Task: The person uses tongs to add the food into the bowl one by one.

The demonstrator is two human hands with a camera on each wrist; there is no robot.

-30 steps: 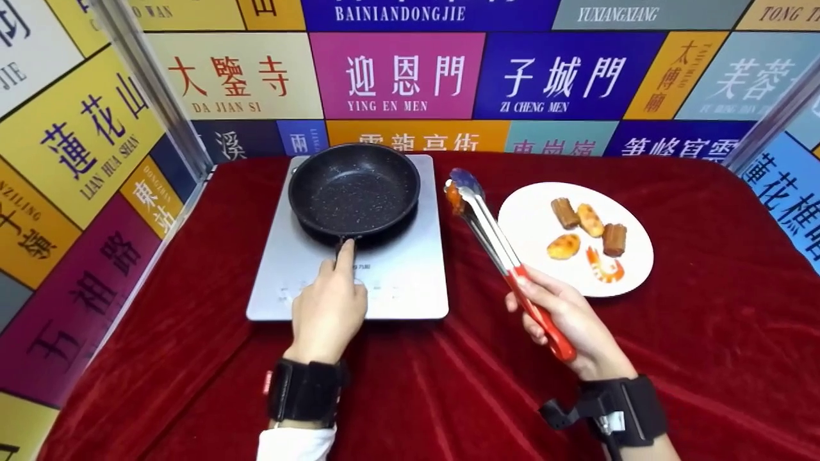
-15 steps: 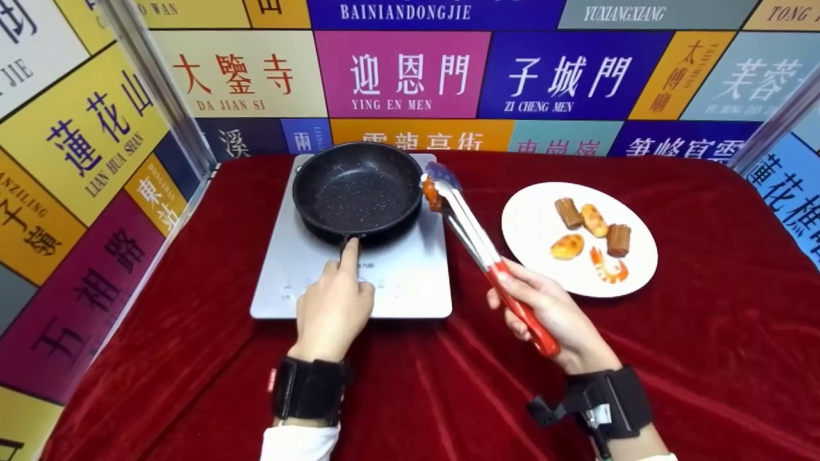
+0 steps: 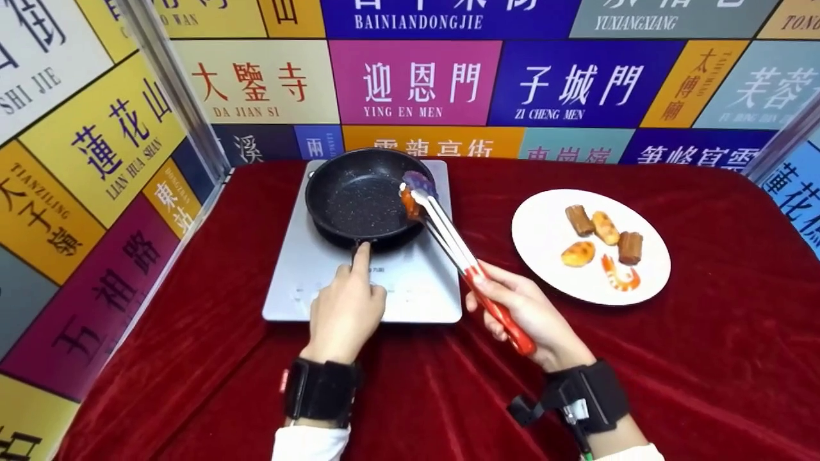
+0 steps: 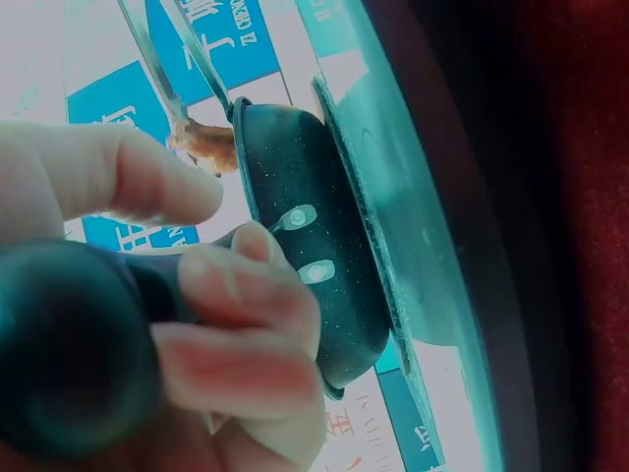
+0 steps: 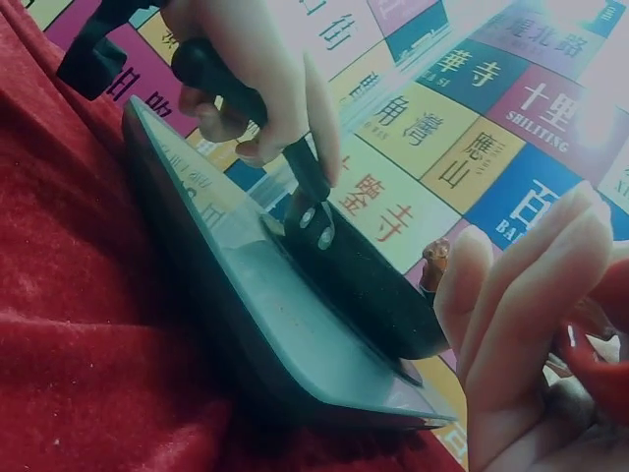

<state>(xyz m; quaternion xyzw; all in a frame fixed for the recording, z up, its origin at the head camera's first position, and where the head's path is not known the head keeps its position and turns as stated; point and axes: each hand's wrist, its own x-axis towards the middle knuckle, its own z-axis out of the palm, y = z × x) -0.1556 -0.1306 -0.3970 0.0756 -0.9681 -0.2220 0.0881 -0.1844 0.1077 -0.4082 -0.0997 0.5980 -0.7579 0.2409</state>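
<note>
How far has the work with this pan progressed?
Done: the pan sits on the cooktop, its handle held by the left hand. In hand: tongs in the right hand hold one orange-brown piece above the pan. Remaining: probably releasing it; five pieces on the plate may follow.

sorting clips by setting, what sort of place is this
Probably a staged cooking booth: printed panels rise on three sides, and a hot plate with a pan sits on red cloth.

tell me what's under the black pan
A silver cooktop is under the black pan, and red cloth lies beneath the cooktop. Much of its near part shows; the surface directly below the pan is covered and cannot be seen.
</note>
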